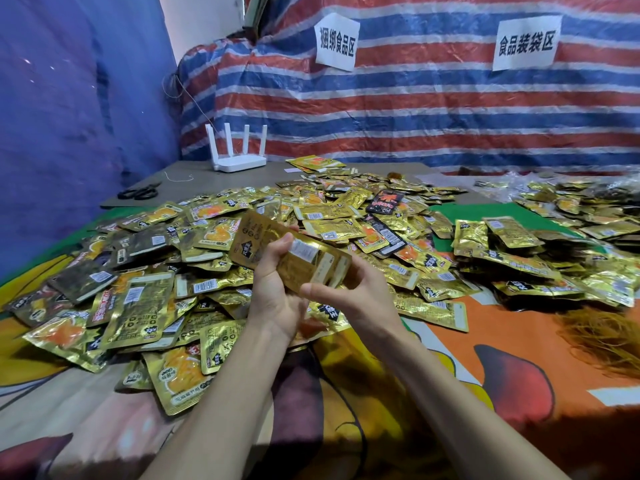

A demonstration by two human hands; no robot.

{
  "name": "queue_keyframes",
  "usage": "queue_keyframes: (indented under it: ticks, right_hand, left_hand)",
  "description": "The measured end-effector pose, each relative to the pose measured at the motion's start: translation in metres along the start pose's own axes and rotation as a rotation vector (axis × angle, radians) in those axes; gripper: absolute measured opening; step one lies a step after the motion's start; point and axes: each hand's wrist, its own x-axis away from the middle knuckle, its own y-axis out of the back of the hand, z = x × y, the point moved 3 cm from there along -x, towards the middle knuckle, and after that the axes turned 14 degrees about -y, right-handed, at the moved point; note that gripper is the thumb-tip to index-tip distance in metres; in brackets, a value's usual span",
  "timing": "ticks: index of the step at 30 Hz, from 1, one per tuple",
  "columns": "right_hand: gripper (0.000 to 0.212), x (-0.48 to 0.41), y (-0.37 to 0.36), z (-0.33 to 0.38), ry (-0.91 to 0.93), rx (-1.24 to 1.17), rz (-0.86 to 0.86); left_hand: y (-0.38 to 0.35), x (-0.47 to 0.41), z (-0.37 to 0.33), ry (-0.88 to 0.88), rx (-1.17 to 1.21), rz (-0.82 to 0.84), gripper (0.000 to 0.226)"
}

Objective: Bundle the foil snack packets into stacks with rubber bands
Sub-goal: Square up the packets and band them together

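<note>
Left hand [273, 282]: we had our fingers wrapped round the packet stack [254, 237], mid-frame.
Right hand [349, 299]: fingers curled round its lower end.

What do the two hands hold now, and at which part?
Both hold one stack of gold foil packets. The left hand grips its middle; the right hand holds its lower right end.

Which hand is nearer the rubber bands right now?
Right. The right hand holds the stack at its right end, with the rubber bands lying further right; the left hand grips the stack on the far side from them.
</note>
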Motion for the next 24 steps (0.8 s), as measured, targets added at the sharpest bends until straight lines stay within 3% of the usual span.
queue_keyframes:
  ticks: [7, 16, 24]
  right_hand:
    - [0.041, 0.005, -0.014, -0.01, 0.034, 0.054, -0.063]
    - [0.03, -0.006, -0.019, -0.01, -0.007, -0.052, -0.077]
    - [0.029, -0.014, 0.003, -0.004, 0.002, -0.188, -0.057]
  left_hand:
    - [-0.002, 0.002, 0.001, -0.001, 0.011, -0.051, 0.016]
    - [-0.005, 0.003, 0.003, 0.05, 0.065, 0.033, 0.021]
    - [0.0, 0.009, 0.007, 0.105, -0.363, -0.025, 0.039]
